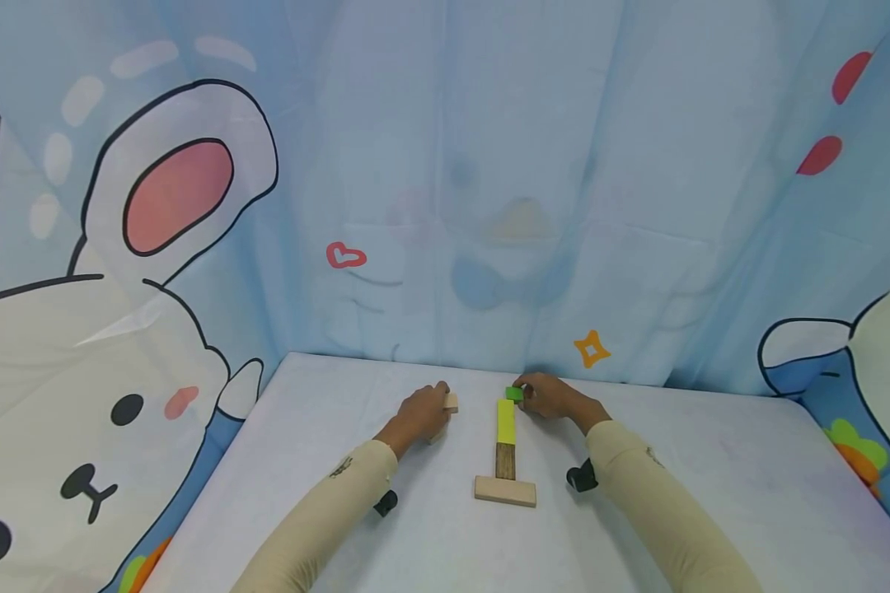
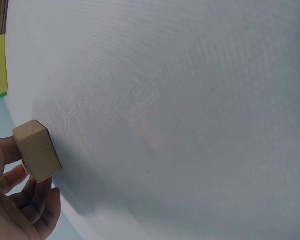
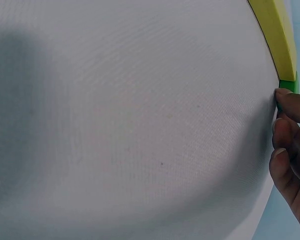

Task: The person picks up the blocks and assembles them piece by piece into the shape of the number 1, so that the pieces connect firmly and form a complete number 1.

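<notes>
Between thumb and fingers, my left hand (image 1: 424, 411) pinches a plain wooden block (image 2: 38, 151) close over the white table, left of a row of blocks. My right hand (image 1: 552, 395) has its fingertips on a small green block (image 1: 515, 394), gripping it at the far end of a yellow block (image 1: 506, 422). Seen from the right wrist, the green block (image 3: 288, 86) stands right at the yellow block's end. Nearer me, a dark brown wood-grained block (image 1: 505, 461) continues the row. A light wooden plank (image 1: 505, 491) lies crosswise at its near end.
The white tabletop (image 1: 712, 486) runs back to a light blue curtain (image 1: 519, 165) printed with cartoon figures. Black wrist devices (image 1: 583, 476) hang beneath both forearms, close over the table. A pale wooden edge (image 1: 436, 437) shows just below the left hand.
</notes>
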Available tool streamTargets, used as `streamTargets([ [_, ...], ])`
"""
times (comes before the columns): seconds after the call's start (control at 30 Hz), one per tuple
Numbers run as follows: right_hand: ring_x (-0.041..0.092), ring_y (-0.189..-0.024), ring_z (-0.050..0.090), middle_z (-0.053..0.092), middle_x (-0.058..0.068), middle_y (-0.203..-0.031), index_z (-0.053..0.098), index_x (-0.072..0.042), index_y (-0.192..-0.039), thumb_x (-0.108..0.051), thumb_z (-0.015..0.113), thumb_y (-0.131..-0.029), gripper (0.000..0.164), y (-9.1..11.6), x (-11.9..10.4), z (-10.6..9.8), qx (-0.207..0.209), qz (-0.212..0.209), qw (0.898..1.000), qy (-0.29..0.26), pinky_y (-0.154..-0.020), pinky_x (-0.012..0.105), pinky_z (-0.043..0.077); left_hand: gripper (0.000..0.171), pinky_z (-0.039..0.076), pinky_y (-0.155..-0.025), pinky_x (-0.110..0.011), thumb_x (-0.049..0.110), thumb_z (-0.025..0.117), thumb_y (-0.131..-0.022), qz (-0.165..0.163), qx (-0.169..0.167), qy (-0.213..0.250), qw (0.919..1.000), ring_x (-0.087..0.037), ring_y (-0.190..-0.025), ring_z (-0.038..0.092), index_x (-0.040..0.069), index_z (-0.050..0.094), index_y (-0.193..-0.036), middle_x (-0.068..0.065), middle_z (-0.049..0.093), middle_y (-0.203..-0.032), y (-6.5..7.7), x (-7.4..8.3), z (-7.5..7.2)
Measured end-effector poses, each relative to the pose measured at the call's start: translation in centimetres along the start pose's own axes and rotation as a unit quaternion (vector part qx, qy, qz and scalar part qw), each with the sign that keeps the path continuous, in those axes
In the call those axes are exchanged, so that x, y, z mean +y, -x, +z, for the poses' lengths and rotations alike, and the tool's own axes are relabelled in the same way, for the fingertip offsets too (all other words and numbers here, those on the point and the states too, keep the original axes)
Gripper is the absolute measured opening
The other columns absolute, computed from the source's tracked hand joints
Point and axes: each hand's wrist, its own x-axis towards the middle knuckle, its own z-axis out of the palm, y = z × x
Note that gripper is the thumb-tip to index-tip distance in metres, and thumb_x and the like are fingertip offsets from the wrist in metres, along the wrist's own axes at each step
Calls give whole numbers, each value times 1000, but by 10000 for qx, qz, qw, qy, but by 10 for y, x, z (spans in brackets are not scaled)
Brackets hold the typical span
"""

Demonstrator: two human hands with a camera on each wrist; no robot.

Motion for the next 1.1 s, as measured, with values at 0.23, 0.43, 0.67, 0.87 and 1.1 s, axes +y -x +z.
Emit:
streamTargets([
  [0.23, 20, -91, 56, 64, 8, -105, 63, -1, -128, -12, 69, -94, 36, 0, -1, 0, -14, -4, 10000, 14, -83, 40, 50, 37, 55, -82, -37, 20, 65, -99, -7, 64, -98, 9999, -21, -95, 65, 7, 54, -132, -13, 66, -109, -1, 0, 3],
  [0.43, 20, -90, 56, 64, 8, -104, 63, -1, -127, -12, 69, -94, 36, 0, -1, 0, -2, -47, 10000, 53, -83, 40, 50, 38, 54, -83, -37, 19, 66, -98, -10, 40, -51, 10000, -20, -94, 64, 7, 54, -132, -12, 66, -110, -2, -2, 3],
  [0.67, 20, -90, 56, 64, 8, -103, 63, -1, -126, -11, 69, -94, 35, 1, -3, -2, 22, -92, 9999, 83, -83, 40, 50, 36, 54, -84, -38, 19, 65, -99, 57, 68, -7, 10000, -20, -94, 65, 6, 55, -131, -12, 67, -110, -2, -2, 2],
  [0.87, 21, -92, 56, 64, 9, -105, 63, 0, -127, -11, 69, -94, 35, 2, -3, -2, 13, -69, 10000, 46, -85, 41, 50, 34, 54, -86, -39, 19, 65, -99, 61, 68, 14, 10000, -21, -95, 65, 7, 56, -129, -12, 67, -111, -3, -3, 2],
  [1.1, 21, -93, 56, 64, 9, -106, 62, -1, -128, -12, 68, -94, 36, 3, -3, -2, -17, -43, 10000, 16, -85, 42, 50, 34, 53, -89, -39, 19, 66, -99, 27, -28, 188, 9998, -20, -98, 64, 8, 56, -130, -12, 67, -112, -5, -5, 4],
])
